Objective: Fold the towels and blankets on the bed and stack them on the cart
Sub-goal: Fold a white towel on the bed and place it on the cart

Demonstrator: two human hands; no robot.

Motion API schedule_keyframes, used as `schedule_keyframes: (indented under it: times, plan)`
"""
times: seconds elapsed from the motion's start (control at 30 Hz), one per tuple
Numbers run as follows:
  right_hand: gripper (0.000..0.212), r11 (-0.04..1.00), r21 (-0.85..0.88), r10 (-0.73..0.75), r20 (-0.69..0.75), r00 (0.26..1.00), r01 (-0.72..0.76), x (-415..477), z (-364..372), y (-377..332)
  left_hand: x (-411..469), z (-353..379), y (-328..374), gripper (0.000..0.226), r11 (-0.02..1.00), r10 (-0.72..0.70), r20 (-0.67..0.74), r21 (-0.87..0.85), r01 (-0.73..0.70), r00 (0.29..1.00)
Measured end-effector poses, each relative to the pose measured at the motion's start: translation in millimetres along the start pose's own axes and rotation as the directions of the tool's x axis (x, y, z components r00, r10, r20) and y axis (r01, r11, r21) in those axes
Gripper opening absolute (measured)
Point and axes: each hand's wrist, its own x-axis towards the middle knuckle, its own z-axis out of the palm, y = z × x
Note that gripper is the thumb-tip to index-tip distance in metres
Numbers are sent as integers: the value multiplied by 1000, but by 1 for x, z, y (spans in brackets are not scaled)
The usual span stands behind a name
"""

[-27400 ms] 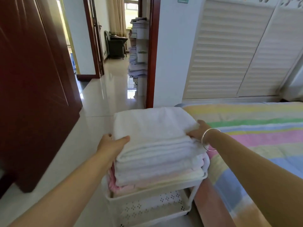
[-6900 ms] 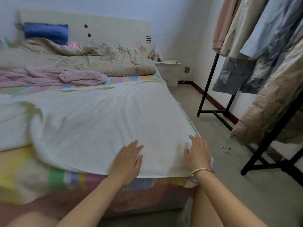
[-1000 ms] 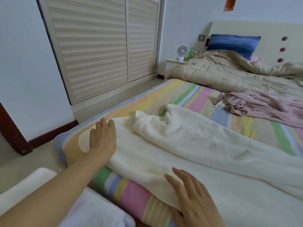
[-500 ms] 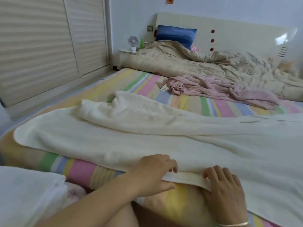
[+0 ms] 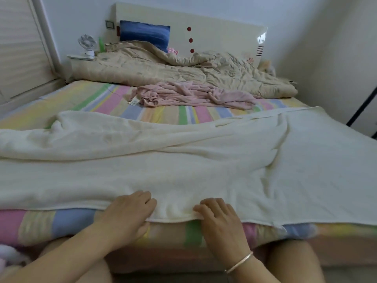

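Clearly left hand (image 5: pixel 126 213) pinches cream towel (image 5: pixel 183 160) — right hand (image 5: pixel 220 220) thumb hidden, grip unclear.

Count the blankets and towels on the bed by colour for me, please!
Cream: 1, the towel spread across the near end
Pink: 1, the crumpled blanket
Tan: 1, the quilt by the headboard
Total: 3
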Motion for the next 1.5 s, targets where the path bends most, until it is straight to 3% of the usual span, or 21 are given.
schedule_keyframes:
  times: [0.13, 0.2, 0.27, 0.3, 0.33, 0.47, 0.53, 0.63, 0.73, 0.9, 1.0, 1.1, 1.2, 1.37, 1.5]
  plan:
    - [32, 985, -55, 167, 38, 985, -165, -16, -13, 33, 5, -1, 9, 42, 999, 37, -9, 18, -37, 999]
    - [25, 988, -20, 153, 67, 986, -152, -16, -19, 39, 6, -5, 11, 42, 999, 45, 10, 18, -45, 999]
    - [12, 990, 53, 124, 93, 988, -129, -12, -25, 33, 3, -13, 9, 27, 1000, -23, 38, 11, 22, 999]
    - [10, 989, 81, 113, 120, 986, -123, -11, -26, 28, 1, -20, 9, 18, 996, -81, 148, -16, 85, 986]
    - [10, 990, 87, 100, 154, 983, -115, -10, -25, 24, -2, -24, 8, 13, 991, -97, 226, -66, 115, 969]
    - [13, 975, 135, 119, 356, 927, -178, 2, -28, 14, -12, -27, 3, 8, 898, -111, 300, -379, 226, 947]
    - [16, 936, 263, 116, 401, 909, -235, 19, -28, 2, -15, -30, -4, 12, 796, -154, 298, -527, 297, 942]
    - [14, 915, 363, 30, 381, 924, -179, 59, -18, -33, -22, -35, -27, 12, 703, -324, 236, -588, 400, 916]
    - [16, 894, 437, -62, 334, 941, -96, 100, 0, -76, -43, -33, -72, 13, 666, -537, 193, -500, 553, 821]
    - [17, 861, 507, -228, 328, 917, 32, 178, 50, -163, -122, -28, -182, 12, 444, -817, 192, -390, 806, 543]
    - [16, 852, 521, -279, 371, 886, 50, 216, 84, -212, -174, -19, -246, 18, 245, -913, 234, -342, 907, 334]
    - [21, 850, 526, -300, 419, 857, 40, 245, 116, -253, -215, -7, -296, 38, 66, -949, 273, -327, 943, 161]
    - [28, 876, 480, -306, 484, 820, 44, 277, 152, -287, -242, 10, -331, 52, -55, -959, 281, -287, 956, 29]
    - [35, 931, 333, -325, 556, 765, 153, 319, 197, -311, -255, 44, -360, 53, -42, -956, 292, -222, 974, 26]
    - [51, 949, 244, -301, 510, 806, 200, 325, 213, -329, -255, 60, -364, 49, -9, -966, 252, -224, 975, 49]
